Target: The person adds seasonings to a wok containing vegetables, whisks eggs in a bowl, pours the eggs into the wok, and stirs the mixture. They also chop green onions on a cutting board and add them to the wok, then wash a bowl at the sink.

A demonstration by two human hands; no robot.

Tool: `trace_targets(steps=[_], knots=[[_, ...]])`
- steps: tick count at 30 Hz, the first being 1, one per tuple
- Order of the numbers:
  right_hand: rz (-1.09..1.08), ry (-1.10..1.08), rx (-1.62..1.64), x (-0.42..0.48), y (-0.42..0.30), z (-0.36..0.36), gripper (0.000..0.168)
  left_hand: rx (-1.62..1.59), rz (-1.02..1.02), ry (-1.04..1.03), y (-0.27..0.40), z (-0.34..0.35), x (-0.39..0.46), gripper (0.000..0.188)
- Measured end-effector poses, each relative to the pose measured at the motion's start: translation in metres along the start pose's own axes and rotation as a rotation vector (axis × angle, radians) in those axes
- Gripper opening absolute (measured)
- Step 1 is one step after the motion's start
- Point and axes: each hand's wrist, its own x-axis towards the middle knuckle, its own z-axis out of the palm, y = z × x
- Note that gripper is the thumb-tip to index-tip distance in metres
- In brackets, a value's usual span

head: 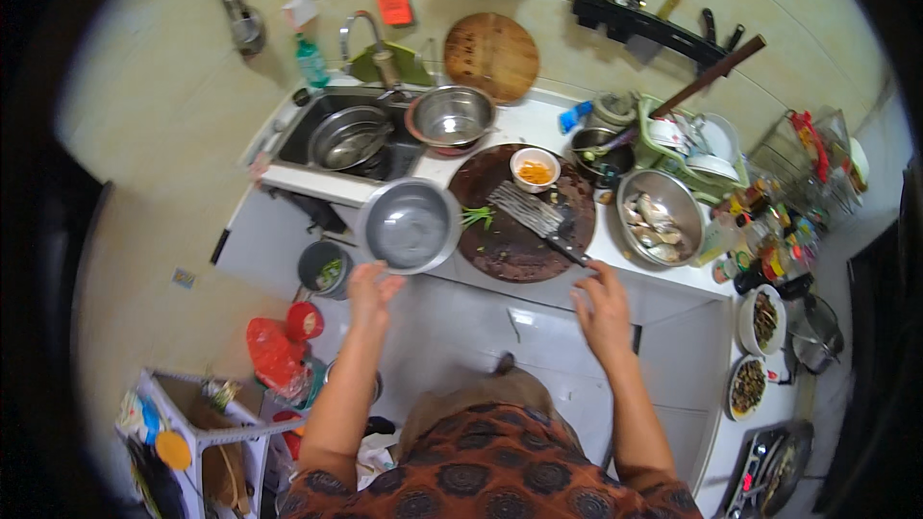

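Note:
A grey metal bowl [408, 225] overlaps the counter's front edge, left of the round dark chopping board [497, 252]. My left hand [372, 294] is at the bowl's near rim; the picture does not settle whether its fingers grip it. On the board lies a cleaver [526, 207], its black handle pointing towards me. Just beside the handle's end, my right hand [600, 303] has loosely bent, parted fingers and holds nothing. Green stalks [477, 216] lie on the board against the bowl's side. A small white bowl [535, 170] of orange pieces stands at the back of the board.
Left is a sink [288, 137] with a metal pan [350, 137]; a steel bowl [453, 117] stands beside it. Fish pieces fill another steel bowl [696, 223] at right. Bottles [771, 238] and filled dishes [750, 388] line the right counter. A bin [306, 267] stands below.

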Motion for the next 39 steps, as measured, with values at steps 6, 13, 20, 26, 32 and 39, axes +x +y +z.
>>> trace_targets(steps=[6, 13, 20, 26, 32, 39], knots=[[-0.139, -0.079, 0.163, 0.078, -0.010, 0.086, 0.019, 0.022, 0.096, 0.145, 0.038, -0.051, 0.109, 0.008], [-0.192, -0.159, 0.294, 0.171, -0.025, 0.161, 0.021, 0.146, 0.188, 0.353, 0.097, -0.061, 0.242, 0.011], [0.267, 0.269, -0.014, 0.232, 0.056, 0.172, 0.039, 0.165, 0.170, 0.442, 0.118, -0.055, 0.391, 0.012], [0.821, 0.333, -0.386, 0.219, 0.174, 0.149, 0.058, 0.087, -0.010, 0.411, 0.110, -0.062, 0.550, 0.014], [1.203, 0.361, 0.267, 0.216, 0.227, 0.158, 0.057, 0.477, 0.159, 0.303, 0.082, -0.019, 0.577, 0.019], [1.052, 0.492, -0.053, 0.226, 0.184, 0.119, 0.049, 0.917, 0.872, -0.506, 0.041, 0.178, 0.376, 0.026]])
